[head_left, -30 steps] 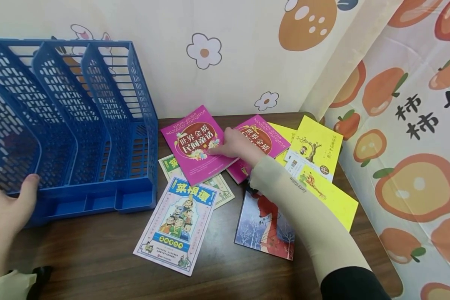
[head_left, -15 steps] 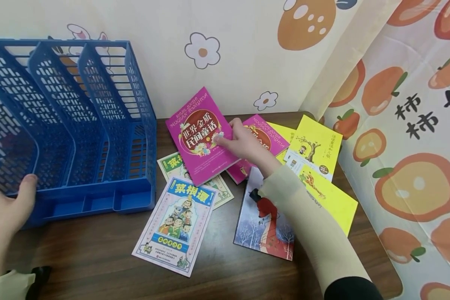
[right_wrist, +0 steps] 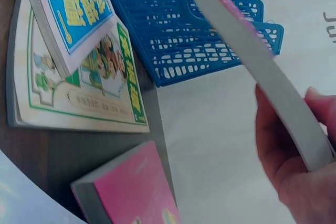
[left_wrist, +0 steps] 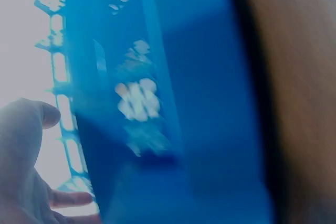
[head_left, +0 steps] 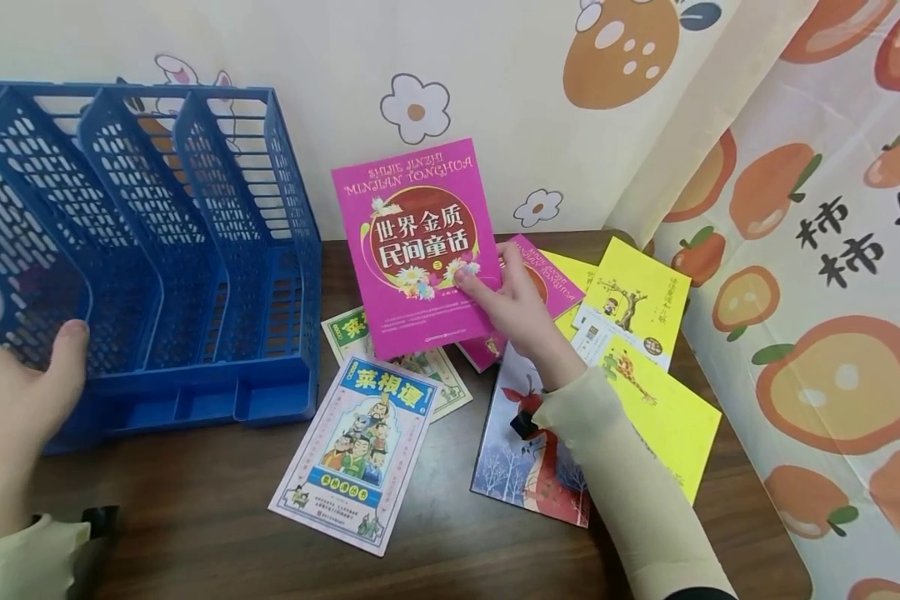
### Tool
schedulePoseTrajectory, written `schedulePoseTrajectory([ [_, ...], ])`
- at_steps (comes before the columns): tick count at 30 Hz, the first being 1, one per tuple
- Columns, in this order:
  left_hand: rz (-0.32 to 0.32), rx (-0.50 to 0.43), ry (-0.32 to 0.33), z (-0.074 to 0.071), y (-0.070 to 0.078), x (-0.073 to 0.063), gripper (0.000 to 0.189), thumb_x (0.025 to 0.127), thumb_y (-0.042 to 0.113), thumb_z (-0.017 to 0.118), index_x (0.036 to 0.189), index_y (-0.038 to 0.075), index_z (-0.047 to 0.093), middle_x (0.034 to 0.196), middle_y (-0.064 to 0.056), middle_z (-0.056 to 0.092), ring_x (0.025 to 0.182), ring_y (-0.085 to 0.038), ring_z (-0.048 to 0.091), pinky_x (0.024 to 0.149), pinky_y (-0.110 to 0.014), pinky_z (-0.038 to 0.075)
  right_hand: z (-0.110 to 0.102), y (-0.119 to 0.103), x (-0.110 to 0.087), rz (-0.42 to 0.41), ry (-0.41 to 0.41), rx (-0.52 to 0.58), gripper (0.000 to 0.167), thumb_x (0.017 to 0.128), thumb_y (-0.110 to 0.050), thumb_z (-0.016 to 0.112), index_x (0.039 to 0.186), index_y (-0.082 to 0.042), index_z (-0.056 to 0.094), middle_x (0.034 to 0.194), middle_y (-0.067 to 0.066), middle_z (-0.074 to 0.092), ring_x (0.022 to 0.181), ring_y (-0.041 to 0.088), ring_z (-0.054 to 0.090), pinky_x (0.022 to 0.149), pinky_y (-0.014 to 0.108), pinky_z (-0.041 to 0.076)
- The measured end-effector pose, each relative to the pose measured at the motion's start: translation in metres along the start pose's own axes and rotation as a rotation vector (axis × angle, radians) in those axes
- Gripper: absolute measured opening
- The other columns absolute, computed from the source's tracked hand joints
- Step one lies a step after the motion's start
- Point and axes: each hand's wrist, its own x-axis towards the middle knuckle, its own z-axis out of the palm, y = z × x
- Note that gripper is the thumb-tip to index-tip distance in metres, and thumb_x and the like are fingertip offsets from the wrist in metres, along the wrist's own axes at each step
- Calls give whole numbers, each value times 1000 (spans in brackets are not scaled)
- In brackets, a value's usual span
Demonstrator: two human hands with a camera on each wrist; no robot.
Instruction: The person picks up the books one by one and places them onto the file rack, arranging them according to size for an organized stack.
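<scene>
My right hand (head_left: 513,304) pinches a magenta book (head_left: 420,225) at its lower right corner, thumb on the cover. The book is raised and tilted upright over the other books; its pale page edge (right_wrist: 262,82) shows in the right wrist view. My left hand (head_left: 18,400) is beside the front left of a blue file rack (head_left: 195,375), its thumb apart from the other fingers. In the left wrist view, the left fingers (left_wrist: 71,199) reach the rack's edge. A second magenta book (head_left: 543,275) lies behind the right hand.
A pale blue-and-lilac book (head_left: 360,458) overlaps a green-bordered book (head_left: 450,387) on the dark wooden table (head_left: 210,508). A fox-cover book (head_left: 521,467) lies partly beneath the right forearm. Several yellow books (head_left: 641,287) lie at the right. A patterned curtain (head_left: 487,100) stands behind.
My right hand has lifted the magenta book off the pile and turned it more upright, moving slightly right. The left hand stays near the rack, and the view has shifted a little.
</scene>
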Motion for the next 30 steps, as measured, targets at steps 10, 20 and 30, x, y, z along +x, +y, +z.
schedulePoseTrajectory([
  [10, 315, -120, -35, -1, 104, -17, 74, 102, 44, 62, 161, 2, 45, 156, -30, 53, 137, -56, 49, 122, -50, 36, 19, 9, -5, -178, -32, 157, 52, 106, -31, 74, 139, -20, 36, 140, 12, 67, 118, 33, 76, 90, 47, 66],
  [20, 428, -365, -367, 41, 168, -47, 65, 109, 28, 64, 166, 9, 39, 159, -15, 56, 132, -40, 62, 99, -17, 44, 33, 18, -18, -214, -57, 284, 47, 108, -24, 71, 140, -21, 37, 139, 17, 69, 117, 35, 77, 87, 50, 66],
  [30, 415, -529, -576, 58, 190, -61, 61, 113, 21, 56, 167, 5, 32, 150, -19, 59, 125, -30, 64, 92, -12, 51, 47, 16, -20, -347, -107, 291, 59, 101, -42, 77, 138, -20, 36, 139, 22, 67, 116, 30, 78, 88, 48, 66],
])
